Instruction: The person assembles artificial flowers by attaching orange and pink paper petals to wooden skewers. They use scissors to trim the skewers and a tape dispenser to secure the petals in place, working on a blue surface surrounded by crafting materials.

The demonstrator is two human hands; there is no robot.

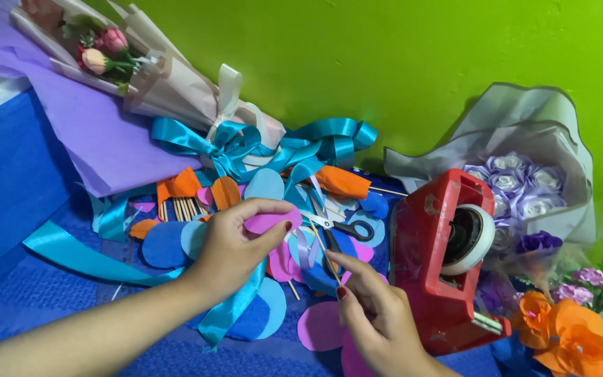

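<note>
My left hand [235,246] pinches a pink paper petal [268,221] between thumb and fingers. A thin wooden skewer [322,244] is gripped at its lower end by my right hand [371,314] and slants up toward the petal. Both hands hover over a heap of cut paper petals [259,307] in blue, pink and orange on a blue cloth. Scissors [340,227] lie among the petals just behind the skewer.
A red tape dispenser [434,265] stands right of my right hand. A bouquet of purple paper roses [518,185] leans behind it, orange paper flowers [574,338] at bottom right. A wrapped bouquet [120,63] with teal ribbon [246,146] lies at the back left against a green wall.
</note>
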